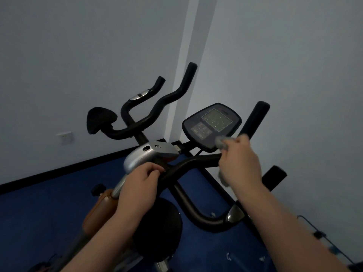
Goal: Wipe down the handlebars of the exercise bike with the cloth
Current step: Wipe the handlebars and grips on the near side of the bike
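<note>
Head view: right hand [240, 165] clenched around grey cloth [222, 143], pressed on handlebar [198, 160] just below console [212, 124]; left hand [140, 180] curled tight on same bar, toward silver stem cover [143, 156]; risks, as judged: loose cloth end under right hand could snag; cloth could rub console buttons; upright grip beside console may get missed.

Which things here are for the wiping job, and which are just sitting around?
For the job:
- cloth, held in the right hand
- handlebar, gripped by the left hand

Just around:
- display console
- second bike's handlebars behind
- wall socket
- black saddle
</note>
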The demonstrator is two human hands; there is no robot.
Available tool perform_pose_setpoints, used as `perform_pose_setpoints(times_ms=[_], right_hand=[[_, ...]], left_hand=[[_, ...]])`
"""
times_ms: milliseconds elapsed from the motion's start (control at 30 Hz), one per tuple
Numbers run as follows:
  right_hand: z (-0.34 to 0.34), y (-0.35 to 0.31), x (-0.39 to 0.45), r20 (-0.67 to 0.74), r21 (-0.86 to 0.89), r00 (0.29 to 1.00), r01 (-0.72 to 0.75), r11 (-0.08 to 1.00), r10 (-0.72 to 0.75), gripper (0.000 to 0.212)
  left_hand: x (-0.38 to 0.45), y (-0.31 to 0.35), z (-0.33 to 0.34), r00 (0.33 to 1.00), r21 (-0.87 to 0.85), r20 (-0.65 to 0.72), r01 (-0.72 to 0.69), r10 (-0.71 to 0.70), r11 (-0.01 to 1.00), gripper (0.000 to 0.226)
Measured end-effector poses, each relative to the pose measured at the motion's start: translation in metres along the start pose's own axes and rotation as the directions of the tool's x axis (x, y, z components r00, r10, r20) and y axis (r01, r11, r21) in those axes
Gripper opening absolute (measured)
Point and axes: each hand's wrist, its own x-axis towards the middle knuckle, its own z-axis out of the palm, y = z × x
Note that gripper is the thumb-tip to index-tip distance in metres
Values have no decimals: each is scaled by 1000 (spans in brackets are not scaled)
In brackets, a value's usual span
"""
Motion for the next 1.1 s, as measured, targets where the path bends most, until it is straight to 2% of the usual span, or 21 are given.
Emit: perform_pose_setpoints(times_ms=[67,200,233,300,333,433,500,567,633,700,800,833,867,900,933,967,1000,1100], right_hand=[[16,-13,-23,-20,17,999,27,999,-27,23],[50,-53,-57,148,189,963,196,962,-226,25],[48,-53,-49,207,242,944,206,948,-258,23],[32,-43,-22,328,328,913,132,935,-244,23],[23,-34,-9,326,317,920,108,942,-216,24],[15,-21,4,120,96,984,120,988,-131,24],[28,-31,-20,67,18,977,201,979,-202,20],[42,-49,-48,108,99,956,263,960,-273,18],[50,-65,-71,193,262,918,293,920,-347,19],[48,-72,-75,358,416,847,232,879,-393,23],[22,-57,-43,631,557,681,-62,828,-373,25],[10,-49,-31,641,574,685,-129,808,-346,25],[1,-41,-17,575,585,751,-102,805,-323,25],[-5,-36,-6,430,567,845,21,824,-317,23],[-7,-34,2,252,513,906,173,841,-340,21],[-4,-36,6,128,452,908,304,839,-398,20],[1,-40,7,102,376,872,412,830,-479,22],[26,-49,-6,343,160,688,628,762,-640,24]], left_hand=[[-6,-5,0,999,12,-36,5,-5,1000,26],[-15,-14,2,995,-23,-92,34,-36,999,26],[-17,-17,2,994,-47,-101,41,-45,998,27],[-20,-20,2,991,-91,-115,56,-66,994,27],[-22,-22,2,989,-112,-126,60,-74,992,27],[-26,-25,5,978,-150,-190,52,-81,987,28],[-27,-25,6,971,-150,-226,44,-77,988,27],[-26,-25,6,963,-163,-261,21,-63,986,25],[-26,-26,6,956,-158,-291,0,-47,987,21],[-29,-27,7,944,-187,-325,-1,-61,982,18],[-34,-29,6,934,-234,-346,5,-88,972,15],[-35,-29,6,937,-220,-340,-1,-76,975,15],[-36,-30,6,942,-194,-332,-17,-49,981,16],[-37,-30,6,947,-157,-322,-39,-13,987,15],[-38,-31,6,951,-113,-309,-65,27,991,15],[-39,-31,6,953,-66,-293,-92,69,994,15],[-39,-32,6,956,-20,-274,-119,109,993,15],[-42,-36,7,959,53,-228,-160,168,986,14]])
